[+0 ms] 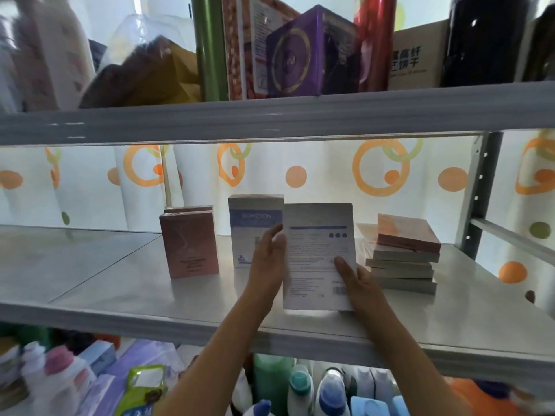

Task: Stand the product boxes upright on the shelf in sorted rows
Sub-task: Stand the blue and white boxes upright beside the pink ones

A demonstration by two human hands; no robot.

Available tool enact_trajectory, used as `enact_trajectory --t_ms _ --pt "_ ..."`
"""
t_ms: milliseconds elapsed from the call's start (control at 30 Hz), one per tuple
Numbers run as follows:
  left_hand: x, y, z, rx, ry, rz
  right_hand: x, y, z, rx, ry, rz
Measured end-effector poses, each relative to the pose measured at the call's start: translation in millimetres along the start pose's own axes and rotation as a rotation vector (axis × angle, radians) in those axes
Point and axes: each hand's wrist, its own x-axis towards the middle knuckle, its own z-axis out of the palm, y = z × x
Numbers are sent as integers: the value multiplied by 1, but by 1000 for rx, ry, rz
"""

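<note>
A white box with blue print (315, 247) stands upright near the front of the middle shelf (126, 283), its text side facing me. My left hand (268, 259) holds its left edge and my right hand (357, 280) grips its lower right corner with the thumb on its face. Behind it on the left stands another white and blue box (252, 223). Two pink boxes (189, 244) stand upright one behind the other further left. To the right lies a flat stack of several boxes (402, 259) with a pink one on top.
A grey upright post (477, 193) bounds the shelf on the right. The shelf above carries a purple box (294, 58), bottles and cartons. Below the shelf stand bottles and packets (300, 388). A white curtain with orange circles hangs behind.
</note>
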Motion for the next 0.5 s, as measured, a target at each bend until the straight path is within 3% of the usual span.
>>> enact_trajectory --t_ms 200,500 --pt "-27 -34 8 24 -131 -19 -3 14 -2 30 36 -25" --pt "-22 -42 7 -35 -149 -47 -1 19 -6 42 38 -40"
